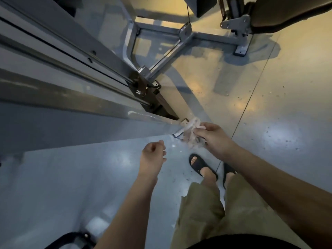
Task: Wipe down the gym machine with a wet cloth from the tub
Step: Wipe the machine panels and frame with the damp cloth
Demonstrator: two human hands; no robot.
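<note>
Right hand grips cloth, seemingly wet.

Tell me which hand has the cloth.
The right hand grips the cloth by the machine; the left hand hangs loosely curled, empty.

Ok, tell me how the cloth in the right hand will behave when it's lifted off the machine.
Probably floppy: the cloth bunches in loose folds where the right hand grips it, so it should droop. Likely light for its size, since it looks thin and partly see-through, though water would add weight. It may cling to the machine's frame.
</note>
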